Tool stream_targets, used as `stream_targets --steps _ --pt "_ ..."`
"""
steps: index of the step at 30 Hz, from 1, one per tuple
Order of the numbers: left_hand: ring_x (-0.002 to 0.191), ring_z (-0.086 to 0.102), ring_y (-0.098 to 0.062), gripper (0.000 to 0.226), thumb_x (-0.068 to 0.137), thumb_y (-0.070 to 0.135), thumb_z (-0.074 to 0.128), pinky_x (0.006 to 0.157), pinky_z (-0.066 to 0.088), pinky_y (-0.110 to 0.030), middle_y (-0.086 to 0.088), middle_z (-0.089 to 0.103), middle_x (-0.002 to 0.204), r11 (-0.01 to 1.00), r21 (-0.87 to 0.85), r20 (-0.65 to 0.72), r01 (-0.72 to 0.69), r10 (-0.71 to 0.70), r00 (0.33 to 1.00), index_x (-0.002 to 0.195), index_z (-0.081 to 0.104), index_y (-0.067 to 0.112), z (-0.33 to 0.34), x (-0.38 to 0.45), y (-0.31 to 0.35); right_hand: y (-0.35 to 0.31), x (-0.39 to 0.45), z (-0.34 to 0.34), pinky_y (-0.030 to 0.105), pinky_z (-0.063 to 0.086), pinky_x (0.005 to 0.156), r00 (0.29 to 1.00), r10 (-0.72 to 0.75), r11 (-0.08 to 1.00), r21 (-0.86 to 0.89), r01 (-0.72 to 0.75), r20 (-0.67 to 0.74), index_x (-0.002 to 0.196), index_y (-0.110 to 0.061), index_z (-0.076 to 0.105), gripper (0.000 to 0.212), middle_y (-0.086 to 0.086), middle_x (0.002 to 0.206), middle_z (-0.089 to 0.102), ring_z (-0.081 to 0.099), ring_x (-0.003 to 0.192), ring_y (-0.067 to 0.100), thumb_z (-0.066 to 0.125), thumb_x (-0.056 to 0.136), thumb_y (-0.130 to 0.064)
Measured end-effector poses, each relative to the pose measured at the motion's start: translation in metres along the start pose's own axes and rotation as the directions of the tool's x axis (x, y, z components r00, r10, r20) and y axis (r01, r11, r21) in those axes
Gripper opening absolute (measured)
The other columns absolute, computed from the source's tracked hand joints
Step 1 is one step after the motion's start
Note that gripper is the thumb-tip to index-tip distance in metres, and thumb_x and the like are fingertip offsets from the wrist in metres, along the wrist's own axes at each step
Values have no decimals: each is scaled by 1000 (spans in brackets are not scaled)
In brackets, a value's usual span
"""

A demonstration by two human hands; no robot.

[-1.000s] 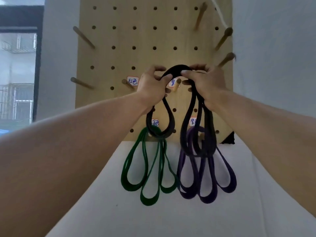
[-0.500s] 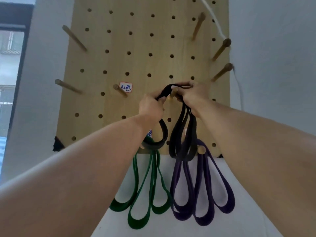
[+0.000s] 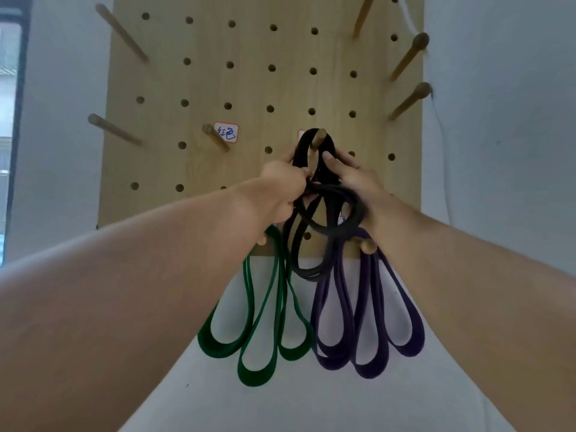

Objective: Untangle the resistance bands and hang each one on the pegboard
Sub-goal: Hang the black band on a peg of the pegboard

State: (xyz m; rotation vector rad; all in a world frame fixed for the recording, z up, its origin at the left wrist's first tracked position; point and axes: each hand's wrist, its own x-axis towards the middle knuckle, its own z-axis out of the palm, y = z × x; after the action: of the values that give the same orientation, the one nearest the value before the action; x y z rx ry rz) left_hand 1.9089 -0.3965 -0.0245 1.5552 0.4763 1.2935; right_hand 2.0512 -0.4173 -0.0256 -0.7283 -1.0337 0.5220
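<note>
Both hands, left hand (image 3: 282, 185) and right hand (image 3: 358, 179), gripped the black band (image 3: 314, 210); top loop sat over the peg (image 3: 318, 139) just above. Loose coils below the grip risked slipping off or snagging the purple band (image 3: 367, 322).

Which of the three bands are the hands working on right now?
The black band: both hands grip it, its top looped over the middle peg. The green band and purple band hang untouched from lower pegs.
</note>
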Motion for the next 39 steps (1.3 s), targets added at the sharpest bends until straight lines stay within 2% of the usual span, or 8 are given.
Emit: stream_targets --steps 5,11,19,22,25,28,35,39 --pt "93 70 -17 50 103 13 55 84 61 -36 -2 71 105 976 202 -25 -77 84 996 147 49 34 -9 16 -10 4 2 1 43 65 73 1000 19 989 -144 -17 14 129 -7 59 44 18 112 76 79 88 27 78 89 -3" --pt "76 59 -8 50 104 17 53 55 44 -17 7 65 97 907 395 -18 -149 169 985 149 46 39 -19 26 -14 10 -3 6 53 61 90 992 125 969 -220 -114 35 136 -10 58 65 16 111 78 77 100 34 83 77 -23" --pt "91 60 -10 50 105 17 50 73 47 -21 5 62 118 844 491 -8 -216 253 967 149 45 41 -24 32 -23 -8 6 -7 39 60 88 997 -58 913 -406 31 -55 100 -18 65 14 7 102 71 70 100 25 73 89 -11" --pt "83 52 -1 50 106 17 48 73 43 -17 7 58 121 838 491 3 -239 273 962 149 43 42 -22 30 -27 -17 10 -10 28 56 82 992 -121 848 -523 84 -38 115 -15 65 29 5 111 70 68 103 20 76 89 -10" --pt "102 56 -10 50 108 18 46 86 41 -21 0 58 137 817 524 2 -240 281 960 152 39 40 -19 30 -35 -13 7 -6 19 53 68 989 -147 844 -524 111 -28 120 -15 63 35 0 106 69 67 94 12 80 89 -15" --pt "108 56 -14 51 108 18 43 88 42 -21 4 57 136 781 573 21 -249 289 957 154 36 37 -18 31 -38 -4 7 -3 24 58 76 980 -196 829 -539 151 -27 116 -14 62 38 1 108 72 69 91 10 84 86 -19" --pt "125 47 -35 47 105 23 48 104 45 -52 -15 45 133 481 847 25 -225 386 922 151 42 25 -13 33 -44 3 14 -9 20 50 83 907 -417 618 -749 239 -54 110 -24 68 36 -2 119 67 65 111 14 87 82 -35" --pt "139 35 -35 65 104 22 50 116 33 -51 -15 34 152 406 877 23 -256 497 867 160 19 15 -15 28 -43 4 10 -15 21 40 98 761 -627 274 -869 413 164 141 -21 62 50 0 130 61 55 119 11 73 95 -34"
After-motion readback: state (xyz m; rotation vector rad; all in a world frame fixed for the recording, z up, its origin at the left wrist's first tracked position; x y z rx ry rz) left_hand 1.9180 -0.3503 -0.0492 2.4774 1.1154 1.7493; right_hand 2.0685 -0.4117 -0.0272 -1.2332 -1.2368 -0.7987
